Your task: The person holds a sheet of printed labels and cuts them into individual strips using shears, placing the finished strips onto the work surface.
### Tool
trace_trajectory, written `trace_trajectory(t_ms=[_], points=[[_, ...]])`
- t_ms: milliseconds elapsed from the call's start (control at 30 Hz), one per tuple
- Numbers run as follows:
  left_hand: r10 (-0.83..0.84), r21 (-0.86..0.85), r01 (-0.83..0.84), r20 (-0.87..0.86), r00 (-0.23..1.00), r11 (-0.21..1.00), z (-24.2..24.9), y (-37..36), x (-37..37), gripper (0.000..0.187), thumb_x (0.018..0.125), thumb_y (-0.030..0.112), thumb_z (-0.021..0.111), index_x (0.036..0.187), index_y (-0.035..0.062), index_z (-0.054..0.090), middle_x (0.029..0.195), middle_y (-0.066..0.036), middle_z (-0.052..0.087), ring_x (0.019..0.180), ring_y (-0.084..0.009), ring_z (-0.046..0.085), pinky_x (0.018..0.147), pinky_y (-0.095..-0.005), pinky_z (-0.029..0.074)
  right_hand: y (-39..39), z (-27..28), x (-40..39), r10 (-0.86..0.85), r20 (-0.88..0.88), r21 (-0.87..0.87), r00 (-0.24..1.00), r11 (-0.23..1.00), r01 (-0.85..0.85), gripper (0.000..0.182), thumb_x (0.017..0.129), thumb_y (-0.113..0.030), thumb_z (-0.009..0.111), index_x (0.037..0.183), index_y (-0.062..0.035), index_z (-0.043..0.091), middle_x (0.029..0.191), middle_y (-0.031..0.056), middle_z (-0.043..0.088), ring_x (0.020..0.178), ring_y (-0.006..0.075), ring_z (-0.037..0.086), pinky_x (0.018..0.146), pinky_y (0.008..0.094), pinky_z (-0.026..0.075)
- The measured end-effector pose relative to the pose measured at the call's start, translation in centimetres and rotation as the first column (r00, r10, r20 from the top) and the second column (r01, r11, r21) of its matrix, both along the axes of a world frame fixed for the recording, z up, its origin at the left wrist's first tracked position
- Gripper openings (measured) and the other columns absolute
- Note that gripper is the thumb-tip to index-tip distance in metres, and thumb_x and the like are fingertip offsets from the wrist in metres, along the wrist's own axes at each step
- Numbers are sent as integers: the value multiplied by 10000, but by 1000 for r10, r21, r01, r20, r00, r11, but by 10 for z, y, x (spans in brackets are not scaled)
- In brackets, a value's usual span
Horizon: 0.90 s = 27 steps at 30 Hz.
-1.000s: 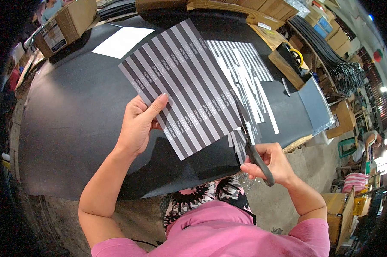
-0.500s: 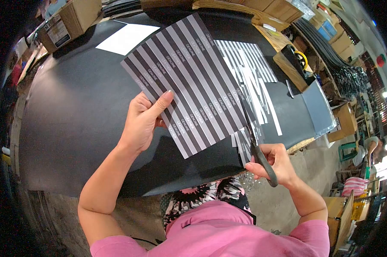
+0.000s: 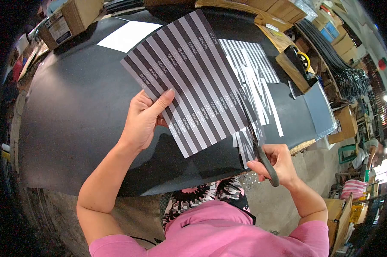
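Observation:
A sheet with dark and grey stripes, printed "GENUINE LEATHER" (image 3: 189, 81), is held up at a slant over the table. My left hand (image 3: 144, 115) grips its lower left edge, thumb on top and fingers beneath. In my right hand (image 3: 281, 165) are dark-handled scissors (image 3: 268, 169), fingers closed around the handles. Their blades point up along the right edge of the sheet, partly hidden there. Below that corner lie several printed strips (image 3: 244, 150). Behind the sheet, narrow white strips (image 3: 257, 90) are heaped on another striped sheet (image 3: 266, 64).
The table has a black covering (image 3: 73, 115). A white sheet (image 3: 129, 35) lies at its far left, near a cardboard box (image 3: 69, 21). At the right are a box with a yellow tape roll (image 3: 304, 62) and a grey flat sheet (image 3: 321, 107). Another person (image 3: 367, 153) is farther right.
The striped sheet's upper end has tipped slightly up and to the right. Both hands keep nearly the same place, with the scissors still at the sheet's right edge.

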<state>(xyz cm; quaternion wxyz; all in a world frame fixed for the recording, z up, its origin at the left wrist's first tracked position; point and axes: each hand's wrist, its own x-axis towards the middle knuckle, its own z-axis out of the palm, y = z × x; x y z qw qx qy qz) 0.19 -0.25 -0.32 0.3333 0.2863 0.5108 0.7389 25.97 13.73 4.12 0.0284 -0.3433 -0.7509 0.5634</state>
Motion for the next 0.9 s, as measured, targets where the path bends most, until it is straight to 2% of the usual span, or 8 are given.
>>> trace_trajectory(t_ms=[367, 900], points=[[-8, -1, 8, 16, 1000, 1000, 0, 0, -1, 220, 889, 221, 560, 983, 26, 516, 846, -121, 658, 665, -136, 669, 510, -239, 581, 1, -5, 3, -16, 28, 38, 999, 999, 15, 301, 735, -193, 760, 591, -11, 569, 474, 14, 523, 407, 49, 498, 351, 196, 342], [-19, -42, 21, 34, 999, 999, -1, -1, -2, 241, 876, 242, 580, 965, 28, 512, 831, -119, 657, 655, -136, 667, 504, -244, 577, 0, -3, 2, -45, 38, -26, 998, 999, 46, 294, 769, -184, 731, 611, 12, 580, 491, 13, 527, 402, 54, 502, 335, 211, 340]])
